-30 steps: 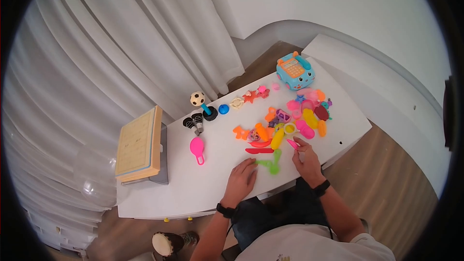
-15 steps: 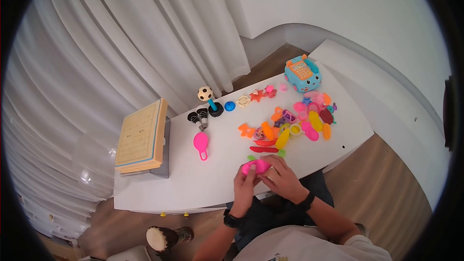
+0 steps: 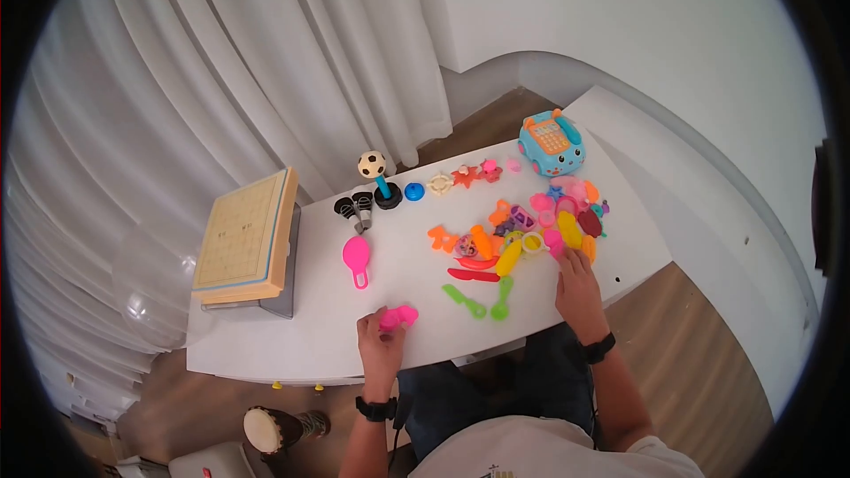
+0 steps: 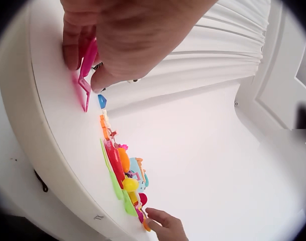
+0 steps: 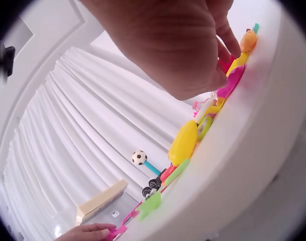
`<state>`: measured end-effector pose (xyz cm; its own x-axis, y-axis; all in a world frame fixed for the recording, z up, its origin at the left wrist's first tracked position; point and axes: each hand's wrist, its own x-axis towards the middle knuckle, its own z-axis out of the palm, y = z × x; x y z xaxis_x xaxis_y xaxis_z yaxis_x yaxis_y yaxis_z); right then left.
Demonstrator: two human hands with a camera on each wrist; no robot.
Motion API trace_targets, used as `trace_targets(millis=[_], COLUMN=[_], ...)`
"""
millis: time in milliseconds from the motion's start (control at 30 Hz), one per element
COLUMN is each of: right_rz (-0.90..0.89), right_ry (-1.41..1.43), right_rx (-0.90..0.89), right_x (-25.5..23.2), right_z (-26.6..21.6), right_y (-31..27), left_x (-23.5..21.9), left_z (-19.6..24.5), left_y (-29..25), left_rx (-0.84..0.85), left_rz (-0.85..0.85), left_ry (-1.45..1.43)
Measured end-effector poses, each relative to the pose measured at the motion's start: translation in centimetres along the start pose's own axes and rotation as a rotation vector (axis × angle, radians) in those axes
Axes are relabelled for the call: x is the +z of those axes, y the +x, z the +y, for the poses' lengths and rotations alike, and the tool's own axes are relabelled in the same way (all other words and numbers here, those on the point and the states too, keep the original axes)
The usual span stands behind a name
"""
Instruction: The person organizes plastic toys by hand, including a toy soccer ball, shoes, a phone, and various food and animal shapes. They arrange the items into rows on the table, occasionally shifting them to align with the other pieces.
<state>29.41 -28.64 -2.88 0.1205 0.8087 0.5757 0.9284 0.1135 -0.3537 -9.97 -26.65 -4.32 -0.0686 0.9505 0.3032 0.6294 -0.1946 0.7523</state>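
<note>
In the head view my left hand [image 3: 379,352] is low on the white table [image 3: 292,336], left of the toys. Its thumb and fingers pinch a pink plastic toy piece [image 3: 403,316], seen edge-on as a thin pink piece [image 4: 85,93] in the left wrist view. My right hand [image 3: 581,298] reaches over the near right side of the toy heap, fingers right at a magenta toy piece [image 5: 232,81]. Its fingertips are partly hidden; I cannot tell whether they grip that piece. Two green toy utensils [image 3: 464,301] lie between my hands, below a red toy knife [image 3: 473,275].
A pink paddle-shaped toy [image 3: 356,255], black-and-white figures [image 3: 356,210] and a soccer ball on a stand [image 3: 373,164] stand to the left. A blue toy telephone [image 3: 552,142] is at the back right. A wooden board [image 3: 248,239] leans on the left end.
Both hands held the pink piece together half a second ago. Since then, my left hand has carried it left, while my right hand has moved right to the heap, uncovering the green utensils.
</note>
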Motion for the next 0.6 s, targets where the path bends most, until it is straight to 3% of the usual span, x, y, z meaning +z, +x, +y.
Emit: trace_targets(millis=[100, 200, 233, 367, 433, 600], right_rz=[-0.111, -0.200, -0.156, -0.135, -0.151, -0.140], right_ry=[-0.016, 0.019, -0.002, -0.070, -0.038, 0.019], right_rx=[-0.005, 0.097, 0.113, 0.069, 0.085, 0.153], right_x=[-0.4, -1.8, -2.0, -2.0, -2.2, -2.3], right_z=[-1.1, -2.8, -3.2, -2.7, -2.3, -2.3], right_y=[-1.4, -1.8, -1.8, -2.6, -2.9, -3.1], left_x=[-1.4, -2.8, -2.8, -3.1, -3.0, -1.9], left_z=[1.7, 2.5, 1.8, 0.8, 0.8, 2.4], left_y=[-0.6, -0.8, -1.0, -0.8, -0.6, -0.4], left_rx=[-0.062, -0.066, 0.088, 0.165, 0.014, -0.047], left_rz=[-0.090, -0.138, -0.080, -0.013, -0.107, -0.065], left_ry=[0.066, 0.106, 0.216, 0.234, 0.126, 0.173])
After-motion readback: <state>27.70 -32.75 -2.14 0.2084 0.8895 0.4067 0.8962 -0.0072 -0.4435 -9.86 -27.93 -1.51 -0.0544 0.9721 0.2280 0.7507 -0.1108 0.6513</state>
